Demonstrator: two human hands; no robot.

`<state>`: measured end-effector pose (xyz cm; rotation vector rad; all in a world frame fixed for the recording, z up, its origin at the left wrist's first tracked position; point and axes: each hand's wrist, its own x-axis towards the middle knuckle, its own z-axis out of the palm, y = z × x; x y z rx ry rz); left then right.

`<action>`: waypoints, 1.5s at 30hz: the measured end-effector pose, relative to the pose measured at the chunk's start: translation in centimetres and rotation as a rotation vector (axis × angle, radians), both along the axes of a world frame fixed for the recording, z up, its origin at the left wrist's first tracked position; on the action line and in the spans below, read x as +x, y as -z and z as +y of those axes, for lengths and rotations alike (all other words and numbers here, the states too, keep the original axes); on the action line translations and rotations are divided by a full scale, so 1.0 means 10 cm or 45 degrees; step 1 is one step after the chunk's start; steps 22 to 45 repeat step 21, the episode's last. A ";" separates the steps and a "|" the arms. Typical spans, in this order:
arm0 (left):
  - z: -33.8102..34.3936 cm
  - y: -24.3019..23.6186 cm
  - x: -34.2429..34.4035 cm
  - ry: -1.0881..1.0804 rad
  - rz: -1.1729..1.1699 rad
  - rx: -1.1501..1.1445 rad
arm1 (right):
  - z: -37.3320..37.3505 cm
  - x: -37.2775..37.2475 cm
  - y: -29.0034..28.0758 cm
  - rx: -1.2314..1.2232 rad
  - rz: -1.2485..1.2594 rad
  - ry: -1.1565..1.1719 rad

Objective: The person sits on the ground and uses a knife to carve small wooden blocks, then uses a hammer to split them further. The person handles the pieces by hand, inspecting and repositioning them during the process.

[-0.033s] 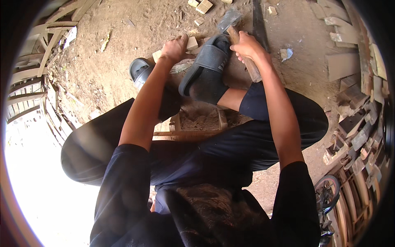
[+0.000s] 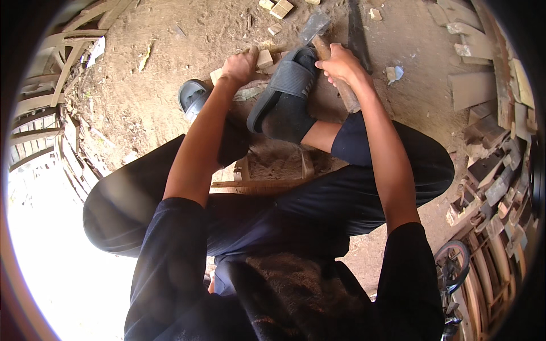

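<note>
In my right hand [image 2: 341, 63] is a hatchet [image 2: 332, 74], gripped round its wooden handle beside my right sandal. The grey metal head [image 2: 315, 27] points away from me, just above the ground. My left hand [image 2: 239, 67] is closed low over the ground between the two sandals; what its fingers hold is hidden by the back of the hand. Pale wood blocks [image 2: 264, 59] lie right beside it. The dark right sandal [image 2: 293, 77] is between my hands, and the left sandal [image 2: 194, 96] shows left of my left forearm.
Small wood offcuts [image 2: 281, 8] are scattered on the dirt floor ahead. A long dark flat strip [image 2: 358, 40] lies right of the hatchet. Wood scraps [image 2: 497, 190] are piled along the right side, near a bicycle wheel [image 2: 453, 262]. Wooden slats [image 2: 71, 74] stand at left.
The hatchet and my right hand have shifted very slightly to the left. My left hand keeps its place.
</note>
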<state>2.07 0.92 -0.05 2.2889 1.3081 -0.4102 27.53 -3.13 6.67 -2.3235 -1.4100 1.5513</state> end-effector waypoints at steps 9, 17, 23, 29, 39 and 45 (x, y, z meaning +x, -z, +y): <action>-0.05 0.17 0.01 -0.049 0.015 0.112 | -0.56 -0.64 -0.83 0.609 -0.230 0.158; 0.11 0.59 -0.10 -0.126 -0.295 0.239 | -0.76 -1.10 -0.24 0.553 -0.057 0.545; 0.11 0.38 -0.03 -0.100 -0.004 0.096 | -0.93 -1.30 -0.43 -0.012 0.350 0.896; 0.11 0.38 -0.03 -0.100 -0.004 0.096 | -0.93 -1.30 -0.43 -0.012 0.350 0.896; 0.11 0.38 -0.03 -0.100 -0.004 0.096 | -0.93 -1.30 -0.43 -0.012 0.350 0.896; 0.11 0.38 -0.03 -0.100 -0.004 0.096 | -0.93 -1.30 -0.43 -0.012 0.350 0.896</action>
